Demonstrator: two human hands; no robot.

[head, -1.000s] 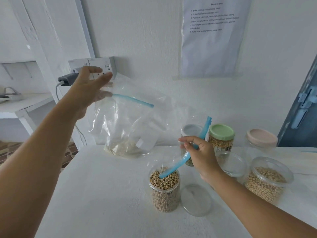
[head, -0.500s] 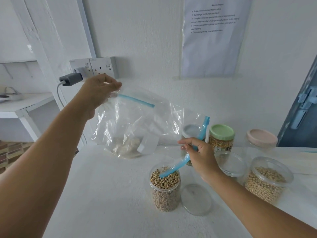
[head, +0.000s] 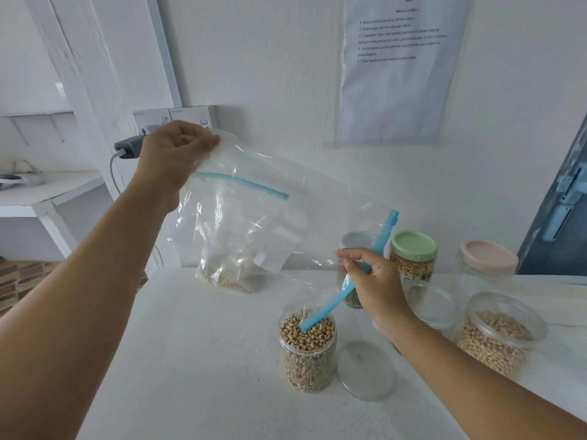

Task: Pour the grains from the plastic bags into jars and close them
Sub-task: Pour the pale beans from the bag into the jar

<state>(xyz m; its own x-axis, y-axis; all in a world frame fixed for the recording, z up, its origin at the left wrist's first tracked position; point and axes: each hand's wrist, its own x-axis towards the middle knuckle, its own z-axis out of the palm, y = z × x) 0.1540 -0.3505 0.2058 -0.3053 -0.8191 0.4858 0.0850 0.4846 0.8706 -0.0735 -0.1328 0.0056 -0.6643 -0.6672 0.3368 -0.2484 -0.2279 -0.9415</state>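
Note:
A nearly empty clear zip bag (head: 320, 214) is stretched between my hands, above the table. My left hand (head: 171, 154) grips its raised far corner at the upper left. My right hand (head: 374, 281) pinches the bag's mouth by the blue zip strip (head: 333, 304), whose end dips into an open jar of speckled beans (head: 307, 354). The jar's clear lid (head: 365, 371) lies flat on the table just to its right. Behind the held bag, a second zip bag with pale grains (head: 227, 276) at its bottom stands against the wall.
At the right stand an open jar of pale beans (head: 498, 338), an empty clear jar (head: 436, 304), and closed jars with green (head: 413, 249), pink (head: 489, 257) and grey (head: 357, 241) lids. A charger (head: 128, 147) sticks out of the wall socket beside my left hand.
My left hand, open a second ago, has closed on the bag's far corner and lifted it. My right hand has kept the bag's mouth in the jar.

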